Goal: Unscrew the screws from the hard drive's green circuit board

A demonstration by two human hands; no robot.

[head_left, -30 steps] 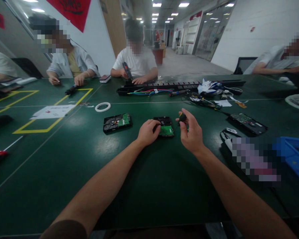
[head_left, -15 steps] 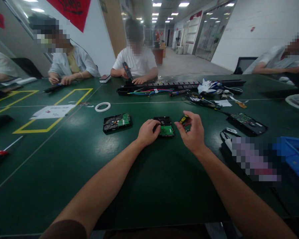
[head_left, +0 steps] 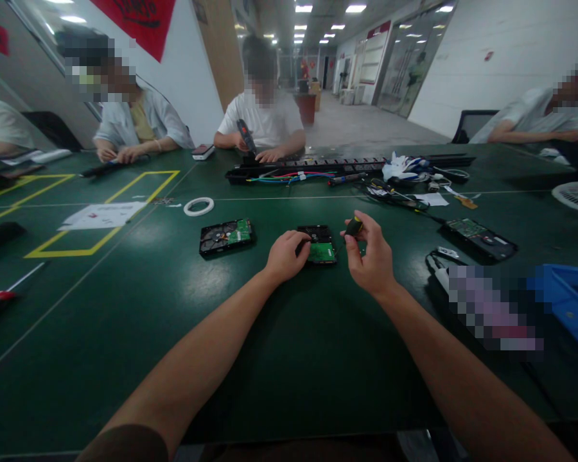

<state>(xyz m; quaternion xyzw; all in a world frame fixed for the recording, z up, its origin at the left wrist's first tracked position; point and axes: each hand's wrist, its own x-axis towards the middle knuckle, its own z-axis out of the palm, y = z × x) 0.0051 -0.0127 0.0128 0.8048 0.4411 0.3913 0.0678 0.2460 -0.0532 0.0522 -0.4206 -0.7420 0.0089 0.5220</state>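
Observation:
A hard drive lies on the green table with its green circuit board up. My left hand is closed on its left edge, thumb and fingers at the near side of the board. Between the thumb and fingers of my right hand is the black and yellow handle of a screwdriver. Its thin shaft points down toward the right edge of the drive; I cannot make out whether the tip touches. A second hard drive rests to the left, apart from both hands.
A third hard drive lies to the right, near a blue bin. Ahead are a roll of white tape, a long black rail with wires and white gloves. A red-handled screwdriver lies far left. Co-workers sit across the table.
My right hand has turned the screwdriver's handle between its fingers, and the fingers have shifted. My left hand and the drive stay put. A co-worker at the left has moved a dark object slightly.

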